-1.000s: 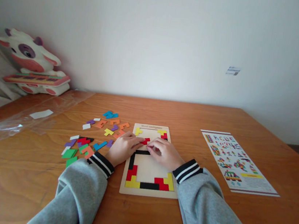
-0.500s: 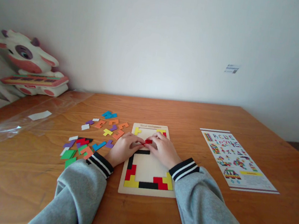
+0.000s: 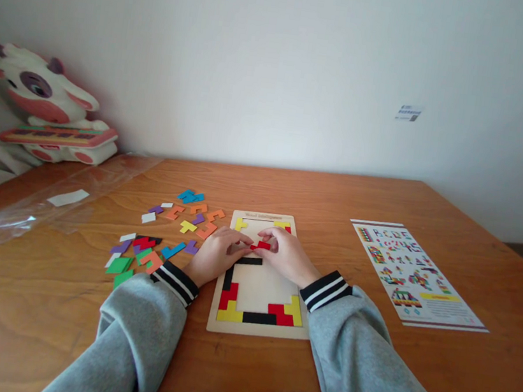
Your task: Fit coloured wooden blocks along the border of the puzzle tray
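Over the upper part of a wooden puzzle board [image 3: 214, 305], my two hands meet at a red puzzle piece [image 3: 262, 246]. My right hand [image 3: 288, 257] pinches it between thumb and fingers. At the piece's left end are the closed fingertips of my left hand [image 3: 218, 253], also gripping it. Just below lies a black piece [image 3: 249, 261] on the board. Yellow, red and black pieces line the board's bottom edge, among them a black bar [image 3: 259, 318] and a yellow corner piece [image 3: 229, 314]. My hands hide part of the board's middle.
Left of the board, many loose coloured pieces lie scattered, including blue ones [image 3: 190, 197] and green ones [image 3: 119, 265]. A clear plastic bag [image 3: 38, 211] and a cow-shaped toy keyboard [image 3: 60, 112] are farther left. A printed pattern sheet [image 3: 417, 277] lies to the right.
The red piece has turned slightly and shows more between my fingers. My right hand's fingers have shifted a little around it. The whole view has tilted slightly.
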{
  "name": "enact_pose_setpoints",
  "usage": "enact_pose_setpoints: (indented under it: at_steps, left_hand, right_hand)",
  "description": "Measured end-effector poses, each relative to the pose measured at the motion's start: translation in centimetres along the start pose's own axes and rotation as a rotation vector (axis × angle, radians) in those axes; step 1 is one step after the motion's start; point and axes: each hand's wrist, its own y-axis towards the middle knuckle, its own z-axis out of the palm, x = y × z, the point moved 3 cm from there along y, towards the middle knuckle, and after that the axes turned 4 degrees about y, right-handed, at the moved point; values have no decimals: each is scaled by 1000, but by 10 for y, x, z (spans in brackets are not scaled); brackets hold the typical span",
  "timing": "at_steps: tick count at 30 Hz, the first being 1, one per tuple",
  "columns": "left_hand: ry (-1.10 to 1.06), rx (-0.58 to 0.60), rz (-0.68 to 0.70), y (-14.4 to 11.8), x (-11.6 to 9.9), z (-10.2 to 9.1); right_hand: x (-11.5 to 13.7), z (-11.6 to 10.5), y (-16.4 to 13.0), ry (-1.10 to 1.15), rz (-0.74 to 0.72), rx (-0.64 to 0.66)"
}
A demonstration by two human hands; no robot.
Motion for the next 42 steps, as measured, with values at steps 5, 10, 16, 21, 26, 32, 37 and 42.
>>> enact_pose_setpoints:
  at_steps: [5,10,16,21,26,32,37,42]
  left_hand:
    - [-36,46,-78,0,2,2]
    - [-73,46,-143,0,3,4]
    - [-124,37,-148,-1,3,4]
    - [-121,13,-114,-1,0,3]
    - [-66,-53,-57,-1,-2,-1]
    - [23,-67,-6,-2,0,-2]
    - [80,-110,-16,-1,2,-3]
    - [89,-125,-48,-2,5,-2]
  right_hand:
    - [2,-2,0,47,46,9]
    - [5,-4,0,48,44,16]
    - [4,-2,-2,41,3,36]
    - [11,-7,-4,1,-84,26]
    - [17,-12,-6,32,-109,44]
    - [16,-11,-7,65,-119,65]
    - [11,-18,-3,28,-59,30]
    - [8,-19,18,-126,-37,-41]
